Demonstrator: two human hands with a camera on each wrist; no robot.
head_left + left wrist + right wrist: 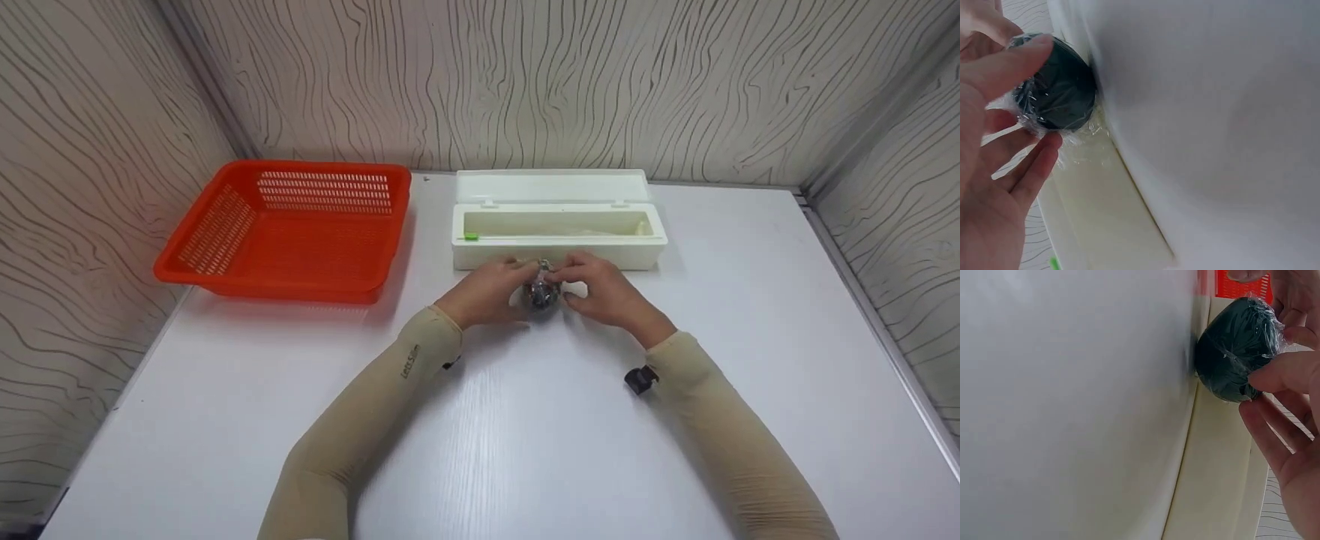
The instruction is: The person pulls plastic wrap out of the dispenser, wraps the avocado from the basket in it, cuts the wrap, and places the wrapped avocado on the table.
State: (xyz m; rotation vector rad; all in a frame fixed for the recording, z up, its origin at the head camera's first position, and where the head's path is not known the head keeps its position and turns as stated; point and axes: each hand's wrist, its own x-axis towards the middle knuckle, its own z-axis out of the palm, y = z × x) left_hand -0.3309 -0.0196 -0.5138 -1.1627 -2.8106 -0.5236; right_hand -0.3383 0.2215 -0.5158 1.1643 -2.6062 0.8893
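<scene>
A dark green, rounded object (541, 295) wrapped in clear cling film stands on the table, the film bunched toward its top. From the left side, my left hand (491, 292) holds it; in the left wrist view the thumb lies over the wrapped object (1061, 84) and fingertips touch its film. My right hand (606, 291) pinches the film on the other side, and the right wrist view has thumb and fingers at the edge of the wrapped object (1233, 354). Right behind both hands is a long white cling film box (559, 256) with its lid raised.
A red plastic basket (315, 294) with slotted walls stands at the back left. Along the box's front rim runs a cutter strip with a green slider (471, 236). Wood-patterned panels (525, 90) enclose the white table (487, 465) at the back and sides.
</scene>
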